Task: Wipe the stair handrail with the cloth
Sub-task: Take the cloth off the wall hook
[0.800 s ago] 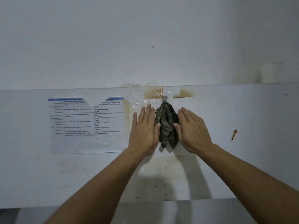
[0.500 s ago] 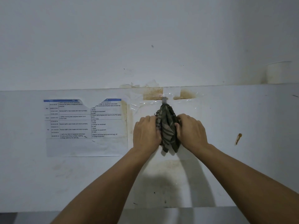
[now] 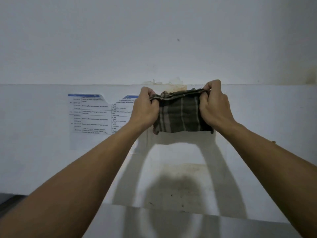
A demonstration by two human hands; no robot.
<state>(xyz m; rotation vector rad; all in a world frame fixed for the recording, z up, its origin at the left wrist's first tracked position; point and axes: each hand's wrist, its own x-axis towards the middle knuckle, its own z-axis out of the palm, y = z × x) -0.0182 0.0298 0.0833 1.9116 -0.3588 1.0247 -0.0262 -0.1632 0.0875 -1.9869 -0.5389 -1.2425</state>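
Note:
A dark cloth (image 3: 180,114) with pale stripes is stretched flat between both hands, in front of a white wall panel. My left hand (image 3: 145,108) grips its left edge and my right hand (image 3: 214,105) grips its right edge, fingers curled over the top corners. The hook that held the cloth is hidden behind it. No stair handrail is in view.
A printed schedule sheet (image 3: 96,114) is taped to the white panel (image 3: 257,126) left of the cloth. Brown tape stains (image 3: 171,84) mark the panel's top edge. A grey ledge (image 3: 171,224) runs along the bottom, with smudges on the wall above it.
The cloth hung bunched on a hook with my hands beside it. Both hands closed on it and pulled it apart, so it is now spread wide and lifted off.

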